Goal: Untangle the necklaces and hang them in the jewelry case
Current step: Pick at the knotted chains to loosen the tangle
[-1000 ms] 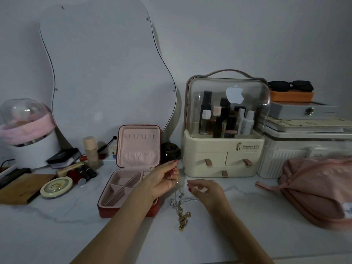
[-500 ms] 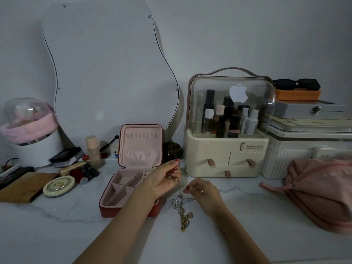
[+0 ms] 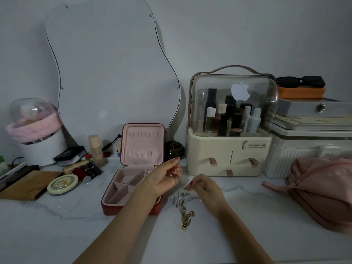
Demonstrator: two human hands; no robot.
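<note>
The tangled necklaces (image 3: 183,210) are lifted just beside the open jewelry case (image 3: 133,180), pinched by the left hand (image 3: 165,179) above and the right hand (image 3: 204,187) lower. If the strands are pulled apart hard, the knot could be tightened or a fine chain snapped.

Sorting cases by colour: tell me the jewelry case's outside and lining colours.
The jewelry case is dark red outside with a pale pink lining, seen in the head view.

Both forearms are bare and sleeveless, and the left hand (image 3: 165,179) has red-painted nails.
</note>
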